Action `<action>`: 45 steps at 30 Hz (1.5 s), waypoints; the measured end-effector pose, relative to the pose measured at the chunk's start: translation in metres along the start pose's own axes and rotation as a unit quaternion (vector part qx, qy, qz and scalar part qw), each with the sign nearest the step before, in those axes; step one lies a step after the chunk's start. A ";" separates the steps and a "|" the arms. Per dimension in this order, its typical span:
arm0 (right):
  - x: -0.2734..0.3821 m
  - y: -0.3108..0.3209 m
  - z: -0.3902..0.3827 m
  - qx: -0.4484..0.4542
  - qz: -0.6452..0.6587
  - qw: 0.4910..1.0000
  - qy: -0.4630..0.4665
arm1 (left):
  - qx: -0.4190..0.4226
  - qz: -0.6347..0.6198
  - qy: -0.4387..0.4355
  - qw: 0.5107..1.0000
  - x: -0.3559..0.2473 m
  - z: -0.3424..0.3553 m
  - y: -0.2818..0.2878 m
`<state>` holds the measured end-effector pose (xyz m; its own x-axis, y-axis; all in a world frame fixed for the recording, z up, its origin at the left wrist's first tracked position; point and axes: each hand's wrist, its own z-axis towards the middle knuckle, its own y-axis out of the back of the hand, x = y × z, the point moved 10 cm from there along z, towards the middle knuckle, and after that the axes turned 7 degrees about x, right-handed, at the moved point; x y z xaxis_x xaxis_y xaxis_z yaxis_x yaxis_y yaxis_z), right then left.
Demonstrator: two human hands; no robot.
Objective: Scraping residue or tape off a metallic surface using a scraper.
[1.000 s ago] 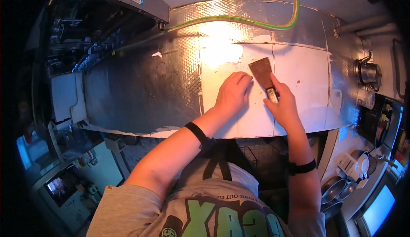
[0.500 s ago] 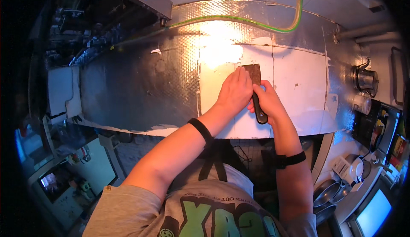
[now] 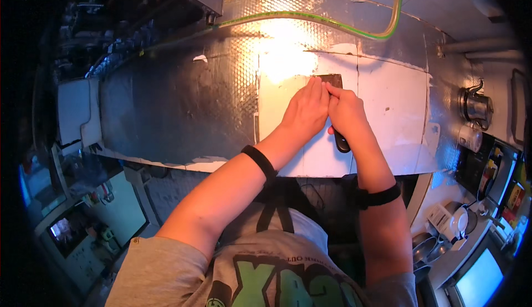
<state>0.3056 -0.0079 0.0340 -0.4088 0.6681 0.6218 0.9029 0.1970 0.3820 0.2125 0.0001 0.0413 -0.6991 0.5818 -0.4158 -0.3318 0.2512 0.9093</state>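
Observation:
A cleaver (image 3: 334, 79) with a broad dark blade and a black handle stands in front of me over the white part of the countertop (image 3: 390, 105). My right hand (image 3: 349, 110) wraps round it where blade and handle meet, and the handle's end sticks out below the palm. Against the blade's left side lies my left hand (image 3: 305, 107), its fingers drawn together and pressing on the blade. Both hands touch side by side and hide most of the blade. Whether the cutting edge meets the counter cannot be seen.
Embossed silver foil (image 3: 230, 85) covers the counter's left part and back edge, with torn borders. A green-striped clear hose (image 3: 310, 15) runs along the back. At the far right stand a metal kettle (image 3: 475, 105) and a jar (image 3: 469, 137). A dark stove-like appliance (image 3: 122, 16) stands back left.
My right hand has slid up from the handle toward the blade and now covers more of it. The cleaver and both hands have shifted slightly away from me.

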 end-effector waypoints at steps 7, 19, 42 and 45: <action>0.000 -0.004 0.002 -0.019 -0.029 0.999 0.012 | -0.078 0.010 -0.033 0.996 0.002 -0.006 0.004; 0.015 -0.012 -0.005 -0.007 -0.044 0.999 0.003 | -0.063 -0.008 -0.009 0.998 0.012 -0.011 0.005; 0.017 -0.016 0.005 0.000 -0.098 0.995 0.023 | -0.071 -0.057 0.010 0.996 0.017 -0.014 0.011; 0.020 -0.019 0.013 0.002 -0.117 0.993 0.033 | -0.095 -0.043 0.004 0.995 0.021 -0.013 0.016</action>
<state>0.2817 0.0109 0.0299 -0.6149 0.5550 0.5602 0.7829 0.3442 0.5183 0.1846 0.0064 0.0471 -0.6676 0.5585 -0.4923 -0.5033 0.1487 0.8512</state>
